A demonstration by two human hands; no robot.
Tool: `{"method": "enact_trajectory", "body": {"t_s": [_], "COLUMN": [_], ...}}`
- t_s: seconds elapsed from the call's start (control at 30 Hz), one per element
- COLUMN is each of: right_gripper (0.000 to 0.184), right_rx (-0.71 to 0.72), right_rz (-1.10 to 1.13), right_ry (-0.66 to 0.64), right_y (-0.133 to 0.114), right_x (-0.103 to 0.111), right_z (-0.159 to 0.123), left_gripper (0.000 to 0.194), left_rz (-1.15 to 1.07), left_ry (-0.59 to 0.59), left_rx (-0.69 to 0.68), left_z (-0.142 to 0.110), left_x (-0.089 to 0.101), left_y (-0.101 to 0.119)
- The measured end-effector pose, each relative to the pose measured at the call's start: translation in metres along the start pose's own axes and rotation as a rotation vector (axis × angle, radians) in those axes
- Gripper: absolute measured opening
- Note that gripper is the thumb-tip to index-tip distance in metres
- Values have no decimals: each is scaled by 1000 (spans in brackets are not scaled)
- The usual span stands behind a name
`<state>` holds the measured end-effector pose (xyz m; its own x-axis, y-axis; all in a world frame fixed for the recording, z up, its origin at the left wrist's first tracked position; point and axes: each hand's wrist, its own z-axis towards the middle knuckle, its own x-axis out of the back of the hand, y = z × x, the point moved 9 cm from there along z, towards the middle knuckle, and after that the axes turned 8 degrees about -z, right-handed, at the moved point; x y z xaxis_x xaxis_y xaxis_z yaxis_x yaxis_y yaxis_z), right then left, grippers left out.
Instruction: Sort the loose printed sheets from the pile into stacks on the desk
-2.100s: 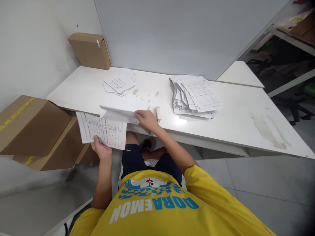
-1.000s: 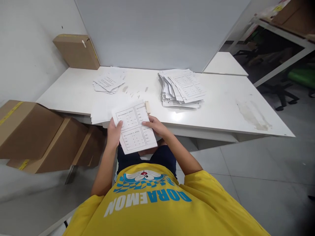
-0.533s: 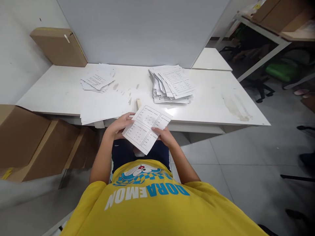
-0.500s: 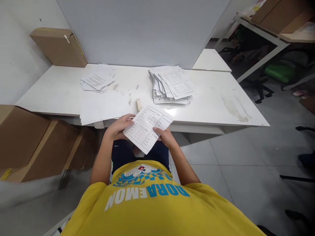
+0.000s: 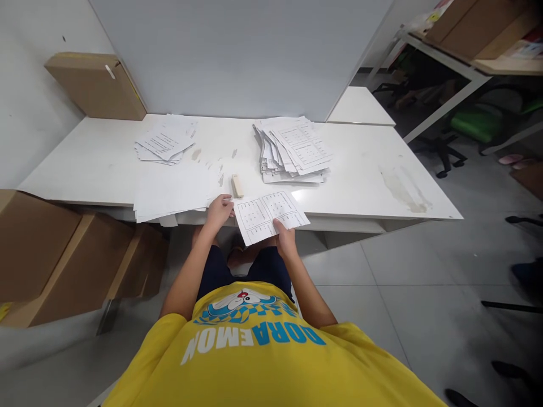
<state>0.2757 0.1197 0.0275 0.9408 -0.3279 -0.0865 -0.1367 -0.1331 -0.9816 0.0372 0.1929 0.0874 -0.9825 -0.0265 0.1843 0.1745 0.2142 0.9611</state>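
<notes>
Past the yellow shirt (image 5: 254, 353), the right hand (image 5: 285, 237) grips a printed sheet (image 5: 254, 217) with its thumb on top, near the front edge of the white surface (image 5: 356, 189), while the left hand (image 5: 220, 209) is at the sheet's left corner, fingers bent, though whether they pinch it I cannot tell. Just beyond the sheet sits a cream stapler (image 5: 237, 186), with blank paper (image 5: 169, 193) to its left overhanging the front edge. Farther back lie a thick, uneven stack (image 5: 297, 148) on the right, a smaller pile (image 5: 164, 141) on the left and, behind that, a cardboard box (image 5: 97, 86).
</notes>
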Motion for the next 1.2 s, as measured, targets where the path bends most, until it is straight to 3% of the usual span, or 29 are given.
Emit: {"method": "enact_trajectory", "body": {"t_s": [0.37,0.5,0.63,0.73,0.9,1.2], "right_gripper": [61,61,60,60,61,60], "right_rx": [2,-3,10,-16,-20,29], "right_rz": [44,74,78,108,156,49], "right_ry": [53,63,63,95,83,113], "right_y": [-10,-11,-12,-9,0,-8], "right_x": [9,12,14,17,16,20], "right_z": [-1,3,7,12,19,17], "left_gripper": [34,43,53,55,57,55], "left_rz": [428,527,573,683,816,958], "left_ry": [83,178,18,-27,90,106], "left_rx": [-198,-366,-688,-806,-849,-810], "left_z": [-4,-12,-20,-19,-13,-16], "left_x": [-6,-5,-25,-34,-36,-43], "left_y": [22,40,53,45,30,23]}}
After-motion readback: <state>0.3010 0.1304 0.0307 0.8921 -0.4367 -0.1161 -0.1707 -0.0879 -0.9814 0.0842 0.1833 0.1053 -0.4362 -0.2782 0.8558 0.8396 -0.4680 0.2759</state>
